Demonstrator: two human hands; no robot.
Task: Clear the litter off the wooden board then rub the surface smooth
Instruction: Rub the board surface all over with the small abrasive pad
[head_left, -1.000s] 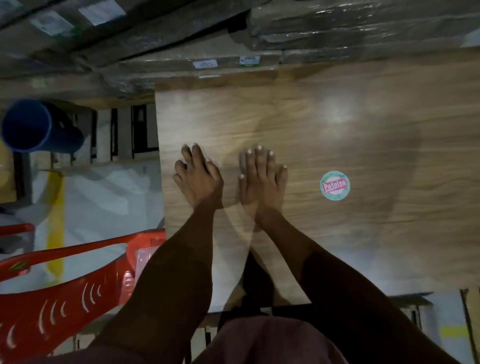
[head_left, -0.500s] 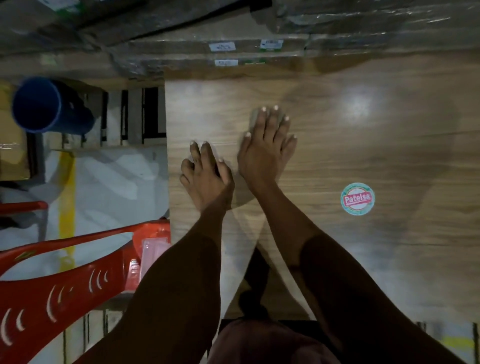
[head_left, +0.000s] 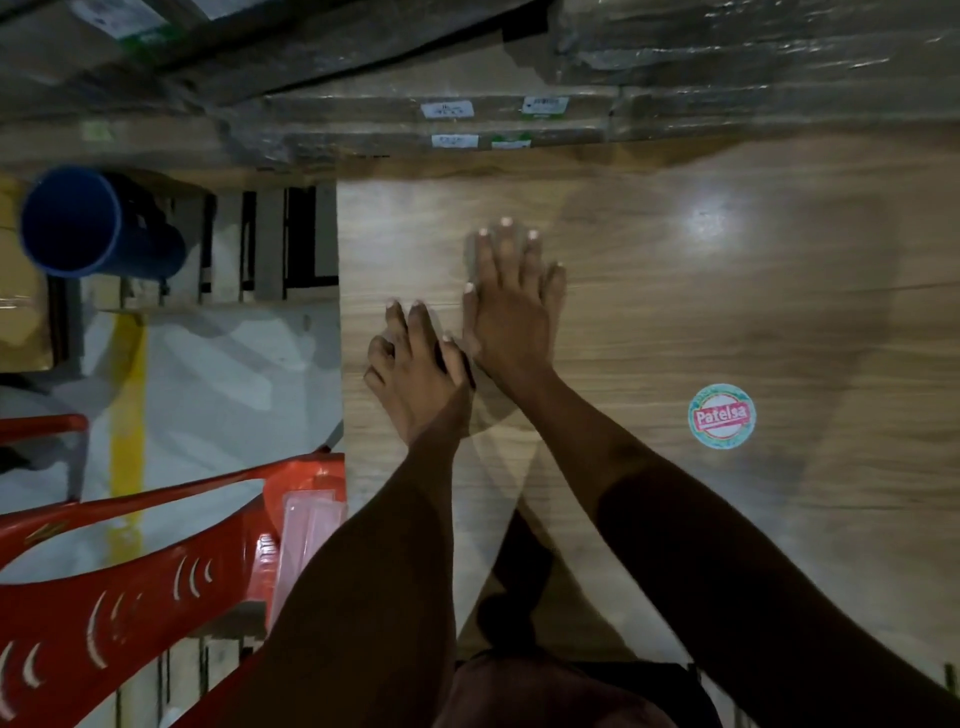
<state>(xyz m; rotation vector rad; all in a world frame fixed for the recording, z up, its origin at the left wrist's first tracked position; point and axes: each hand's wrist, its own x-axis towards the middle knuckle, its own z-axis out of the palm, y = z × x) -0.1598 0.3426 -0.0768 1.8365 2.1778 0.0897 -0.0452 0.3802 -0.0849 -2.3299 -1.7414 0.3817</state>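
Observation:
The wooden board (head_left: 649, 322) fills the middle and right of the view, with a round green and red sticker (head_left: 721, 416) on it. My right hand (head_left: 511, 306) lies flat on the board, fingers stretched forward, pressing down a small grey sheet (head_left: 471, 255) whose edge peeks out by the index finger. My left hand (head_left: 415, 379) rests on the board just behind and left of it, near the board's left edge, fingers loosely bent and holding nothing.
Wrapped, labelled board stacks (head_left: 467, 111) lie along the far edge. Left of the board are a blue pipe (head_left: 88, 223), a grey floor with a yellow line (head_left: 127, 415) and a red plastic chair (head_left: 130, 561) carrying a pink packet (head_left: 304, 540).
My right hand has slid forward across the board, away from me, from beside my left hand. My left hand has stayed in about the same place.

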